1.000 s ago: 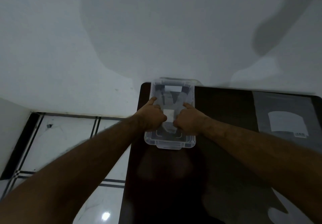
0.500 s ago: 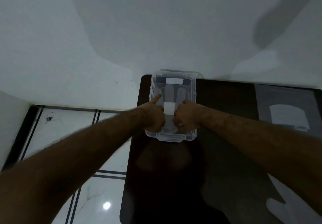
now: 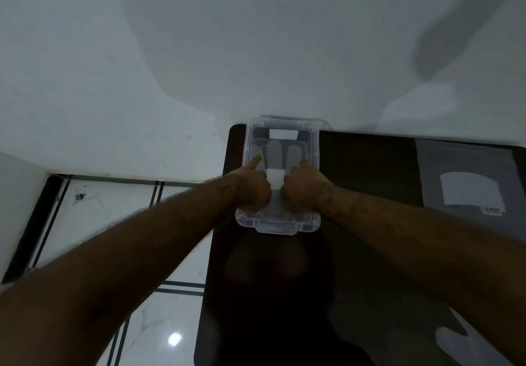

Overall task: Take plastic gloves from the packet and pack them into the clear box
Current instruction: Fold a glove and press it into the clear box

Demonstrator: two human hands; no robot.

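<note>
a pale wall (image 3: 256, 38) fills the upper half of the view, with broad grey shadows across it. below on the left is a glossy white tiled floor (image 3: 159, 323) with dark lines and one bright light reflection. a dark table (image 3: 355, 266) runs from the middle to the right edge, its far edge against the wall.

two bare forearms reach in from the bottom corners and meet over the clear box (image 3: 314, 149), which stands at the far left corner of the table, touching or nearly touching the wall. the box is open at the top, with a handle tab at its near end.

the packet (image 3: 472, 183), grey and flat with a white label, lies on the far right of the table, well apart from the box. a loose plastic glove (image 3: 466, 348) lies flat at the near right of the table, partly cut off by the frame.

inside the box a plastic glove (image 3: 274, 155) lies flat, fingers pointing toward the wall, with a small white patch at its middle. a white label shows at the far end of the box floor.

the left hand (image 3: 252, 187) is inside the box, curled into a loose fist, forefinger extended and pressing down near the left wall. the right hand (image 3: 306, 186) is likewise curled, knuckles down on the glove. whether either hand grips the film cannot be told.
</note>
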